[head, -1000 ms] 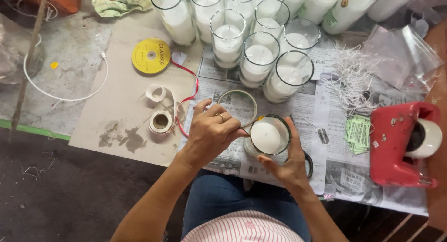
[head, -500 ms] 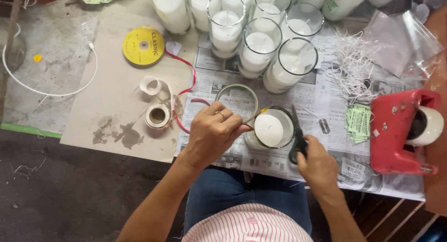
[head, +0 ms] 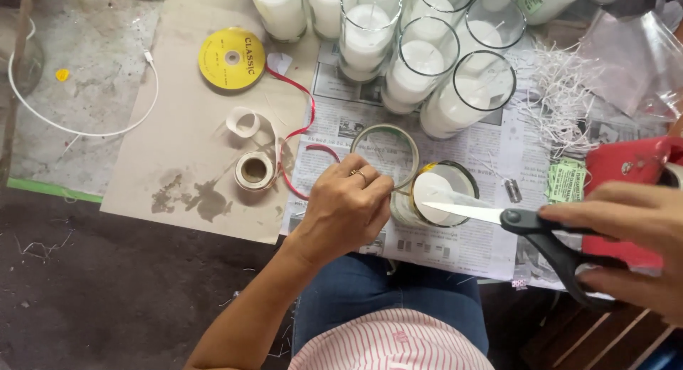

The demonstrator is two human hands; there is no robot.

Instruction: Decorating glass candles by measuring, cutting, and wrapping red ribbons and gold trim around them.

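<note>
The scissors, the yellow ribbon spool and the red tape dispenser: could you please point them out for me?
scissors [head: 498,215], head view, on the blade near the pivot.
yellow ribbon spool [head: 232,58], head view, on its flat face.
red tape dispenser [head: 629,167], head view, on its top.

**A:** where's everything relative to the candle jar [head: 435,194]?

**B:** it sits on the newspaper [head: 462,245]. Left hand [head: 346,208] touches its left side, scissors [head: 530,231] come in from the right over it. Empty ring [head: 385,155] just behind-left, more jars [head: 427,64] behind. Tape roll [head: 254,171] and spool [head: 232,58] way left.
</note>
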